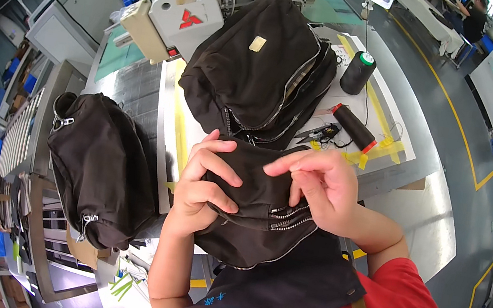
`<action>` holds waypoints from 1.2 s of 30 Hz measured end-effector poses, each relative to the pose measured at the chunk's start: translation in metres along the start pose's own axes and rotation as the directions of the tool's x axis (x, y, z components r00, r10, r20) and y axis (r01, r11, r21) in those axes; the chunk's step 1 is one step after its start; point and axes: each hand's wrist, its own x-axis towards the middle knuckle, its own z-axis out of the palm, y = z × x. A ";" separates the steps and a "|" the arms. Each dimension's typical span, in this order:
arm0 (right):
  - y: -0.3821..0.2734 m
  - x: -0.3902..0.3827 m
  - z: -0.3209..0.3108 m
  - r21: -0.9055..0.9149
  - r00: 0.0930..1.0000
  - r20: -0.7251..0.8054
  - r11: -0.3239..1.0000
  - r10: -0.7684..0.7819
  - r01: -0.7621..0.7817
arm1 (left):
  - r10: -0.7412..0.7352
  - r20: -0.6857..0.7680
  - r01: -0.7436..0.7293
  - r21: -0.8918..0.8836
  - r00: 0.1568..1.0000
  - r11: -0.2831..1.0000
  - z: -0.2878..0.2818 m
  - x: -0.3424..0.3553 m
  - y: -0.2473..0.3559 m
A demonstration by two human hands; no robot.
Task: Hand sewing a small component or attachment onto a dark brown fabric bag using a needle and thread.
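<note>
Bag section [248, 184] of soft black fabric, with silver-toothed zips, lies in the head view between both hands, in front of the person's dark apron [283, 284]. The left hand [199, 182] grips its left side, fingers spread over the near face; whatever lies behind the cloth is hidden. The right hand [322, 186] is bent over the upper right part, thumb and forefinger close together; whether they pinch the fabric or anything thin, I cannot tell. That hand also hides one end of two short parallel zips.

Just beyond lies a large black fabric bag [247, 69] with a small pale patch, its long zip parted, the inside mostly in shadow. A second black fabric bag [103, 172] with silver metal clasps lies left of the hands. Near a black thread cone with a green top [358, 73] and a black spool with red ends [355, 128], dark-handled snips [322, 132] are partly lost among loose threads. The white sewing machine [187, 0] is cut off by the upper edge.
</note>
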 end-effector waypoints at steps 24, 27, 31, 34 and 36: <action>0.036 0.018 0.010 -0.622 0.910 0.228 0.666 -0.347 0.410 | -0.840 -0.261 0.624 -0.573 0.475 0.531 0.064 -0.038 0.056; 0.043 0.026 0.007 -0.602 0.970 0.176 0.762 -0.166 0.240 | -0.845 -0.180 0.637 -0.583 0.504 0.505 0.061 -0.049 0.052; 0.052 0.034 0.009 -0.535 0.977 0.180 0.845 0.114 0.000 | -0.738 -0.285 0.536 -0.537 0.612 0.652 0.066 -0.043 0.051; 0.055 0.030 0.016 -0.455 0.952 0.242 0.888 0.189 -0.061 | -0.638 -0.317 0.498 -0.421 0.702 0.758 0.064 -0.053 0.050; 0.066 0.020 0.019 -0.428 0.964 0.195 0.900 0.182 -0.083 | -0.673 -0.300 0.529 -0.439 0.676 0.726 0.065 -0.057 0.046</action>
